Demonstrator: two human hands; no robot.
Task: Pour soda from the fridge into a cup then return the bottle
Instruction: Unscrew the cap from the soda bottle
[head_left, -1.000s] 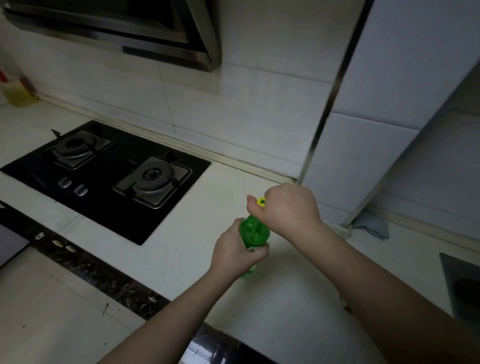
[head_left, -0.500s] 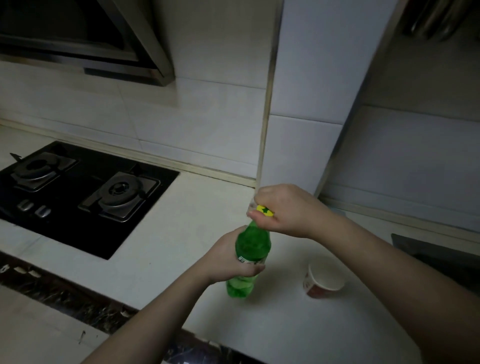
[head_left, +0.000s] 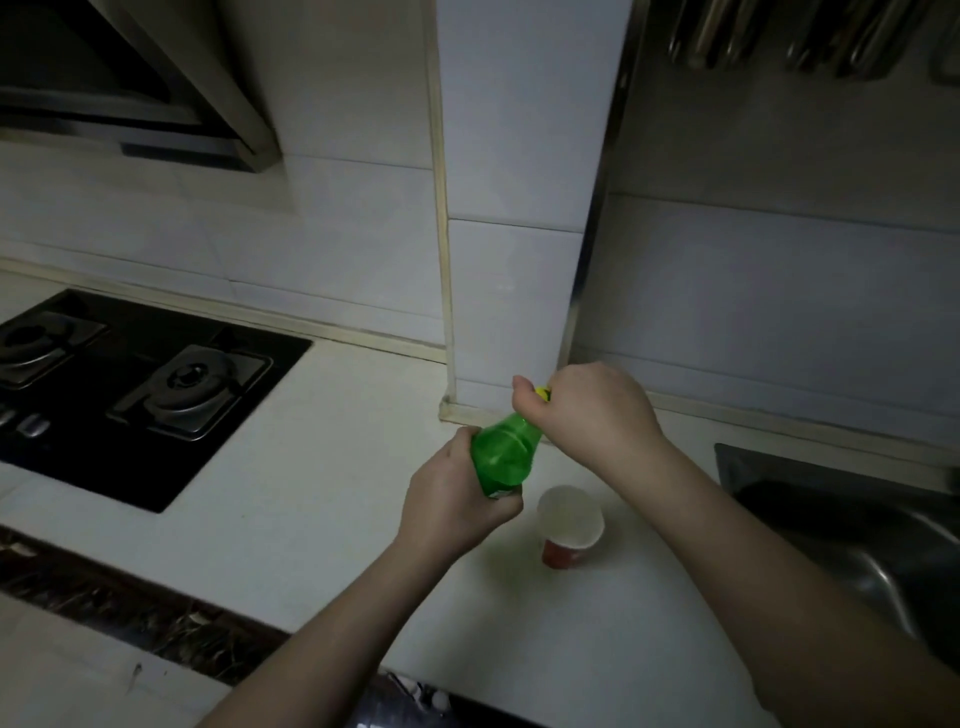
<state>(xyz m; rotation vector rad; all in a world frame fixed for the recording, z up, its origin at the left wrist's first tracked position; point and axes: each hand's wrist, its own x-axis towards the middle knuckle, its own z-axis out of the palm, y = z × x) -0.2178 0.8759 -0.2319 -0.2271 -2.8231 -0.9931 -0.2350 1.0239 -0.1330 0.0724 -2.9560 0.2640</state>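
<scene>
A green soda bottle (head_left: 503, 456) leans to the right above the white counter (head_left: 322, 499). My left hand (head_left: 457, 499) is wrapped around its lower body, hiding the base. My right hand (head_left: 584, 410) is closed over the yellow cap (head_left: 543, 393) at the bottle's neck; only a sliver of the cap shows. A paper cup (head_left: 570, 522), white inside and red outside, stands upright on the counter just right of and below the bottle, under my right forearm. It looks empty.
A black two-burner gas hob (head_left: 140, 395) lies at the left. A steel sink (head_left: 852, 525) is sunk into the counter at the right. A tiled pillar (head_left: 514, 208) stands behind the bottle. A range hood (head_left: 130, 88) hangs top left and metal utensils (head_left: 779, 36) top right.
The view has swung right, bringing the cup and sink into sight. The bottle now tilts more to the right, held higher and closer to the cup. Both hands keep their grip.
</scene>
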